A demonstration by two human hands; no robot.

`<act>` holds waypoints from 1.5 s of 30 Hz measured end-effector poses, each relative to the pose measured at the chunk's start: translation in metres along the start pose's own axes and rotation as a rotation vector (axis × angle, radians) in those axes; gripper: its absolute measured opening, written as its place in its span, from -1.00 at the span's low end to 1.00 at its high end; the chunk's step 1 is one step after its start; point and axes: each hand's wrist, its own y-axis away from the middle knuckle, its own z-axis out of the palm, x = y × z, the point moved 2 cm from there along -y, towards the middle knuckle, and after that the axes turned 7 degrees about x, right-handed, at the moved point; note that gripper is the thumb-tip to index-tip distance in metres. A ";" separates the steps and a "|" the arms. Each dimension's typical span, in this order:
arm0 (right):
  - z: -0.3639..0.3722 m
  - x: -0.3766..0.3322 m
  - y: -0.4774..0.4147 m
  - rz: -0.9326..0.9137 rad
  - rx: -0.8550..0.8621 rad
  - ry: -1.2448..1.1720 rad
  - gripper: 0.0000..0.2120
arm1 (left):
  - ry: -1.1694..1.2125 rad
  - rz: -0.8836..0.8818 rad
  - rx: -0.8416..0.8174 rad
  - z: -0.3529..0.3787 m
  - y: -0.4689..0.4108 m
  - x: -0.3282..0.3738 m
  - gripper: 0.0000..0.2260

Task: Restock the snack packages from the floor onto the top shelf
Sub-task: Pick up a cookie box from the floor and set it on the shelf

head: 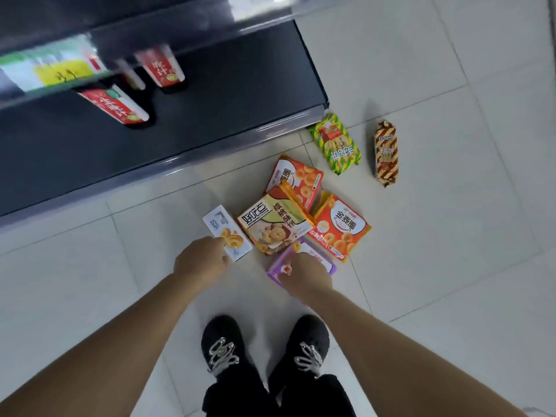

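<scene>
Several snack packages lie on the tiled floor in front of a dark shelf unit [186, 115]. My left hand [200, 261] grips the near end of a white cookie box [225, 231]. My right hand [304, 275] grips a purple package [326, 263], covering most of it. Beside them lie a beige-and-green cookie bag [272, 224], two orange ring-snack bags [341, 228] [296, 177], a green-and-yellow bag [337, 144] and a brown striped bag [386, 153].
Red cartons [161, 69] stand on the lower shelves, with a green-and-yellow box [54, 70] on a shelf above. My black shoes [221, 347] stand right behind the pile. Open tile floor spreads to the right and left.
</scene>
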 end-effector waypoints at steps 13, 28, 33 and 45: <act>0.121 -0.052 -0.118 -0.078 0.072 -0.080 -0.13 | 0.267 -0.079 0.126 0.076 -0.114 -0.043 -0.28; 0.024 -0.075 -0.036 0.092 0.193 -0.583 -0.29 | 0.766 -0.354 0.161 -0.020 -0.020 -0.053 -0.42; -0.036 -0.112 0.021 0.119 0.111 -0.814 -0.15 | 0.939 -0.433 0.283 -0.077 0.040 -0.066 -0.87; -0.138 -0.247 0.194 -0.177 -0.195 -0.888 -0.56 | 1.844 -0.777 0.218 -0.209 0.211 -0.092 -0.41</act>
